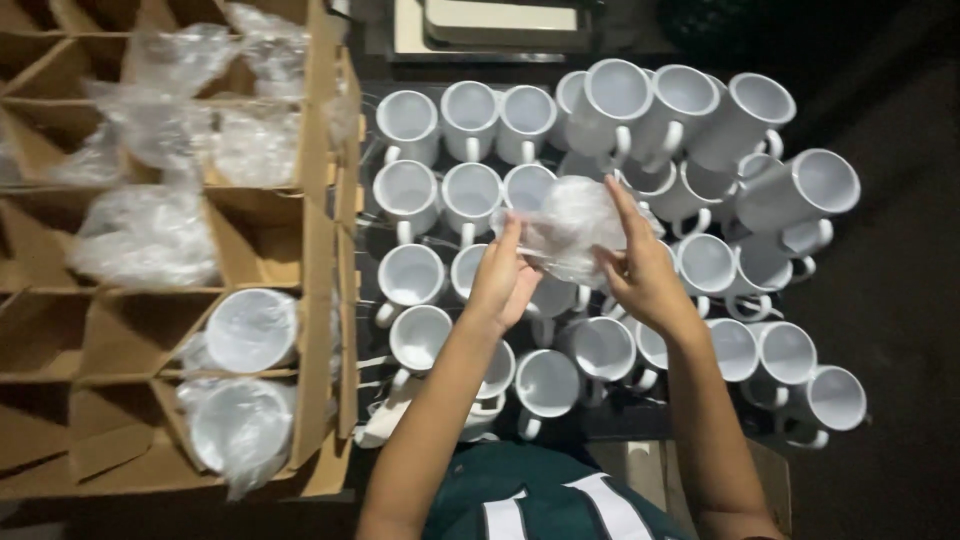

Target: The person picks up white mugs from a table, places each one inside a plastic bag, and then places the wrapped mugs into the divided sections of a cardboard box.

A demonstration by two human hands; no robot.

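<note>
1. Cardboard box (318,200) with divider cells, well to the left of both hands. Biggest thing in view. The upper cells hold crumpled clear plastic bags (150,235).
2. Two bagged mugs (250,330) sit in the box's lower cells, left of the left forearm, rims up and still in their plastic.
3. Group of white mugs (470,195) spread on the dark surface under and around both hands, mostly upright in rough rows with handles pointing different ways. Up and to the right of the right hand, a stacked heap of mugs (690,120) lies tilted, piled on one another.
4. Wrapped mug (572,228) is held up between the two hands, above the rows. It is white with a thin clear bag around it; the mug's exact tilt is hard to tell through the plastic.
5. Right hand (640,270) is at the right side of the wrapped mug, fingers spread long and lying up along the bag, palm against it.
6. Left hand (503,280) is at the left lower edge of the wrapped mug, fingers narrow and pinching the plastic, index finger pointing up.
7. Dark green shirt (530,500) with white stripes is at the bottom edge, between the forearms.
</note>
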